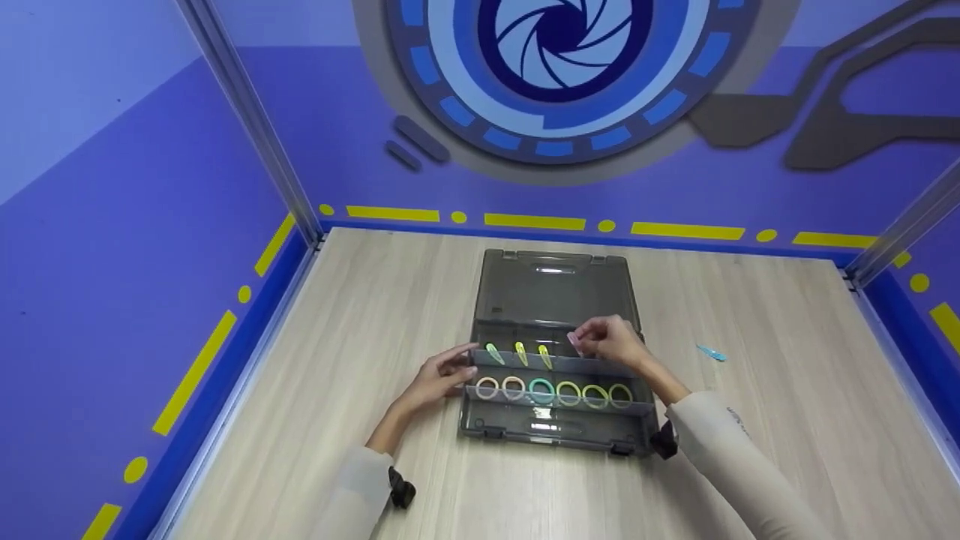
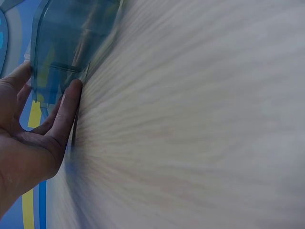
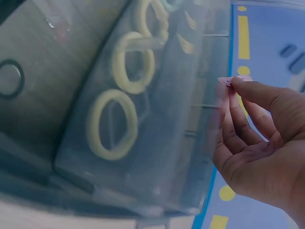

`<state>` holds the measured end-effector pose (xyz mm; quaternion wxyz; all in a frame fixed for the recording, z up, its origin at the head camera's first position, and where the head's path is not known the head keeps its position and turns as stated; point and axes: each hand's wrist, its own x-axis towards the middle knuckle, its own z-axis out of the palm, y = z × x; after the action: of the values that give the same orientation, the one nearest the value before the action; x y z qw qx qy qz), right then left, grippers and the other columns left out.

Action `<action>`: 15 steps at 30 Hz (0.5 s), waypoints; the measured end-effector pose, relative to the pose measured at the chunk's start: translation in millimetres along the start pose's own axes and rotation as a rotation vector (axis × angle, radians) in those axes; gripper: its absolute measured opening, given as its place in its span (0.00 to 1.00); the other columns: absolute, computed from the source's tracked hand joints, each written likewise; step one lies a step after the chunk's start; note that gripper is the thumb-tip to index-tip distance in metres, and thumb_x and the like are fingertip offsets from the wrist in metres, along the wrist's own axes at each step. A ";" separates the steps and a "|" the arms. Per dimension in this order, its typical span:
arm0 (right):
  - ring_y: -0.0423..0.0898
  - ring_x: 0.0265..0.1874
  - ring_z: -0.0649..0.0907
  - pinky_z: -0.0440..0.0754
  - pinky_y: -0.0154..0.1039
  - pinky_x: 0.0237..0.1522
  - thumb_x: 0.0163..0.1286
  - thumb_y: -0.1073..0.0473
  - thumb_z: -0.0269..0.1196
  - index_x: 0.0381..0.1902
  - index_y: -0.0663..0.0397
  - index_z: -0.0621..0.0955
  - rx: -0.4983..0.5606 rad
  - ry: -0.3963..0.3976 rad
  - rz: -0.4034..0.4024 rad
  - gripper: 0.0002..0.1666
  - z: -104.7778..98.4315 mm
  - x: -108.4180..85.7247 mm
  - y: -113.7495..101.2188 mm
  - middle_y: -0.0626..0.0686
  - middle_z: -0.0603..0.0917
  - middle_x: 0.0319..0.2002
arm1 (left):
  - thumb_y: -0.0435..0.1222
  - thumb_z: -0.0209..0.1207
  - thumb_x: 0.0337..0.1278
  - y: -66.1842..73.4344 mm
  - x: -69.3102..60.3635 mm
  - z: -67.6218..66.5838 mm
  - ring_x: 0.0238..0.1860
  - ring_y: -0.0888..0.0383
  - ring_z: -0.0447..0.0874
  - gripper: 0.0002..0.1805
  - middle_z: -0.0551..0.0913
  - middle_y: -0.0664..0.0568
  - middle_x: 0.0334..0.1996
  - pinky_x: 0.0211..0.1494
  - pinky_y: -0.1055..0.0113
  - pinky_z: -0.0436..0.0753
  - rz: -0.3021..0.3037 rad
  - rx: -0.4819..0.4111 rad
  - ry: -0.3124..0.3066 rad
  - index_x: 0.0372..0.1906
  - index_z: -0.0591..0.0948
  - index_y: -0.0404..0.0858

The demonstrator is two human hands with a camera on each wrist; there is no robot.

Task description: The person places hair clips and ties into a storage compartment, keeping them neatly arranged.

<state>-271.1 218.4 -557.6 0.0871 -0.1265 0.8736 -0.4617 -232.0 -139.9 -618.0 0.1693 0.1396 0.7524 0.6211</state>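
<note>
A smoky see-through divided box [image 1: 559, 296] lies with its lid folded back on the table. My right hand [image 1: 613, 341] pinches a small pink hair clip [image 1: 575, 343] between thumb and forefinger, over the row with the clips. My left hand [image 1: 429, 384] rests against the box's left side, fingers mostly extended; in the left wrist view its fingertips touch the box wall [image 2: 71, 43]. One green hair clip [image 1: 493, 353] and two yellow hair clips [image 1: 521, 354] hang on a divider. Below them, a row of hair ties [image 1: 568, 394] in peach, green and yellow sits on another divider.
A blue hair clip [image 1: 711, 352] lies on the wooden table [image 1: 795, 390] to the right of the box. Blue printed walls [image 1: 337, 127] stand behind and at both sides, joined by metal corner posts. The front compartment [image 1: 517, 426] shows no hair pieces.
</note>
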 end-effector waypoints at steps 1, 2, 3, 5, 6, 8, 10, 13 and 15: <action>0.39 0.24 0.83 0.77 0.26 0.25 0.65 0.73 0.66 0.38 0.69 0.87 -0.013 -0.001 0.005 0.05 2.1 0.3 0.4 0.64 0.89 0.31 | 0.37 0.58 0.74 -0.3 0.2 0.0 0.50 0.55 0.81 0.29 0.75 0.32 0.61 0.49 0.66 0.85 0.005 -0.001 -0.003 0.75 0.68 0.38; 0.39 0.25 0.83 0.77 0.26 0.25 0.64 0.74 0.65 0.38 0.69 0.87 -0.024 0.000 0.008 0.06 4.1 0.7 1.1 0.63 0.89 0.31 | 0.37 0.58 0.74 -0.5 0.3 -0.1 0.49 0.56 0.80 0.29 0.75 0.31 0.61 0.49 0.67 0.85 0.007 -0.003 -0.005 0.75 0.68 0.38; 0.40 0.25 0.84 0.77 0.25 0.26 0.63 0.75 0.65 0.37 0.70 0.87 -0.033 -0.005 0.007 0.06 5.9 0.9 1.6 0.63 0.89 0.31 | 0.36 0.58 0.74 -0.8 0.4 -0.1 0.49 0.56 0.80 0.29 0.75 0.30 0.61 0.48 0.67 0.85 0.011 -0.003 -0.008 0.75 0.68 0.37; 0.43 0.26 0.86 0.77 0.25 0.27 0.62 0.76 0.64 0.36 0.70 0.87 -0.053 -0.015 0.006 0.06 9.0 1.8 2.5 0.63 0.90 0.31 | 0.35 0.58 0.74 -0.6 0.2 -0.4 0.47 0.57 0.79 0.29 0.74 0.29 0.61 0.47 0.68 0.84 0.016 -0.015 -0.014 0.75 0.68 0.36; 0.44 0.27 0.86 0.77 0.26 0.28 0.61 0.76 0.64 0.36 0.70 0.87 -0.060 -0.017 0.013 0.06 10.6 2.3 2.7 0.63 0.90 0.31 | 0.35 0.58 0.74 -0.5 0.0 -0.6 0.47 0.58 0.78 0.29 0.74 0.29 0.61 0.46 0.69 0.84 0.016 -0.019 -0.015 0.75 0.68 0.36; 0.45 0.27 0.86 0.77 0.27 0.29 0.60 0.76 0.63 0.34 0.70 0.87 -0.084 -0.018 0.031 0.07 13.2 3.5 3.1 0.62 0.90 0.30 | 0.36 0.58 0.74 -0.4 -0.4 -0.5 0.45 0.59 0.77 0.29 0.74 0.29 0.61 0.45 0.70 0.83 0.013 -0.022 -0.013 0.75 0.68 0.36; 0.44 0.27 0.85 0.76 0.29 0.30 0.59 0.77 0.62 0.33 0.69 0.88 -0.099 -0.022 0.064 0.08 15.5 4.8 3.0 0.61 0.90 0.30 | 0.36 0.59 0.74 -0.7 -0.4 -0.4 0.45 0.60 0.77 0.29 0.74 0.29 0.61 0.45 0.70 0.83 0.019 -0.024 -0.011 0.75 0.68 0.36; 0.42 0.26 0.81 0.76 0.30 0.31 0.59 0.77 0.61 0.33 0.68 0.88 -0.123 -0.044 0.109 0.10 18.3 6.9 2.5 0.60 0.90 0.32 | 0.36 0.59 0.74 -1.8 0.0 0.3 0.45 0.61 0.77 0.29 0.75 0.30 0.61 0.45 0.70 0.83 0.018 -0.024 -0.003 0.75 0.69 0.37; 0.41 0.26 0.80 0.75 0.31 0.31 0.59 0.76 0.61 0.33 0.68 0.88 -0.136 -0.056 0.146 0.10 19.8 8.3 2.4 0.59 0.90 0.32 | 0.36 0.59 0.73 -2.7 0.5 0.7 0.45 0.61 0.78 0.29 0.75 0.30 0.61 0.45 0.70 0.83 0.017 -0.026 0.000 0.75 0.69 0.37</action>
<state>-274.0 201.6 -570.9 0.1361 -0.0813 0.9071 -0.3900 -232.1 -139.6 -620.8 0.1659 0.1440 0.7429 0.6323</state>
